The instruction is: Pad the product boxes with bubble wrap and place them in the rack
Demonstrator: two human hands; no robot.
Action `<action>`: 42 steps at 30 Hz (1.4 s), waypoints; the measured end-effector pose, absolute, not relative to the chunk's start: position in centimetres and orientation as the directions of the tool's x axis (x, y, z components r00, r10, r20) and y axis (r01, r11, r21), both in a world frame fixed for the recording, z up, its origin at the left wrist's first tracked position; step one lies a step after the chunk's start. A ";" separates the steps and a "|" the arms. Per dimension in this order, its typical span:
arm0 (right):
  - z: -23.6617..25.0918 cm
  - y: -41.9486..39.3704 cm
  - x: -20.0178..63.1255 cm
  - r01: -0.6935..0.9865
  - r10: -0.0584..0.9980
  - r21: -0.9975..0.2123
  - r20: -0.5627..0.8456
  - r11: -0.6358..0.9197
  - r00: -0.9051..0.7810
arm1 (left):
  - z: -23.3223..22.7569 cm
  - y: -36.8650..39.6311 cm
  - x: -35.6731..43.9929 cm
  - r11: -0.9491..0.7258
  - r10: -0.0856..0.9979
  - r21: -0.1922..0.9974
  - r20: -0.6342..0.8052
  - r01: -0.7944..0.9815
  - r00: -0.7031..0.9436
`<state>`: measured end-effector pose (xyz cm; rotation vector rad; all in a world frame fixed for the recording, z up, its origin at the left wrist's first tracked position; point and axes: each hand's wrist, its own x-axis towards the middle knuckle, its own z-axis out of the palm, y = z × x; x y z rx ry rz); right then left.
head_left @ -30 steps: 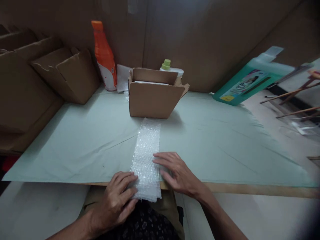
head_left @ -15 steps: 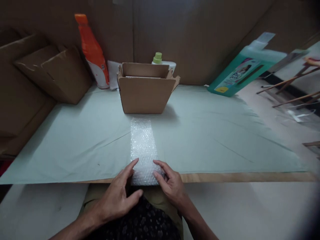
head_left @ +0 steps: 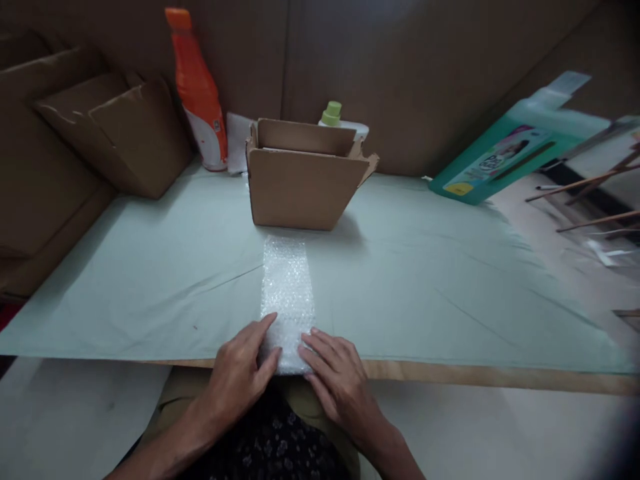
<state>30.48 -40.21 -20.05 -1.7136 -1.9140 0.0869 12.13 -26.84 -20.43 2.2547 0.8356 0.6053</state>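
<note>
A strip of clear bubble wrap (head_left: 287,280) lies lengthwise on the green cloth, its near end folded into a thicker part at the table's front edge. My left hand (head_left: 243,360) rests along the left side of this near end. Its index finger and thumb are apart, with both tips on the wrap. My right hand (head_left: 336,373) grips the near right corner, several fingers laid over the top and the thumb low at the front edge. Whether anything is inside the folded part, I cannot tell.
Beyond the wrap stands an open cardboard box (head_left: 300,190), with a green-capped white bottle (head_left: 331,115) behind it. An orange bottle (head_left: 197,87) and more cardboard boxes (head_left: 130,137) are at the back left. A jug of green liquid (head_left: 520,150) stands at the right.
My left thumb has come up onto the wrap. My right hand has closed over the near corner, fingers flatter on top. The camera view has shifted slightly.
</note>
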 end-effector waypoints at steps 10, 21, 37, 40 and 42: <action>-19.4 -38.6 30.8 0.738 0.963 -0.675 0.202 0.004 0.180 | -20.1 -27.5 11.5 -0.677 0.612 0.690 0.332 0.258 0.718; -19.8 -37.7 30.8 0.880 0.928 -0.459 0.366 0.119 0.065 | -20.5 -25.7 12.1 -0.742 0.594 0.599 0.380 0.300 0.709; -20.7 -34.3 30.8 0.892 0.910 -0.450 0.353 -0.037 0.216 | -20.6 -23.8 13.1 -0.337 0.876 0.862 0.141 0.378 0.461; -20.7 -33.2 31.3 0.795 0.868 -0.588 0.306 -0.151 0.391 | -19.9 -25.3 12.4 0.141 0.894 0.982 -0.180 0.123 0.411; -20.3 -33.2 31.0 0.722 0.873 -0.669 0.231 -0.179 0.430 | -19.4 -26.0 12.5 0.429 0.781 0.903 -0.348 -0.040 0.518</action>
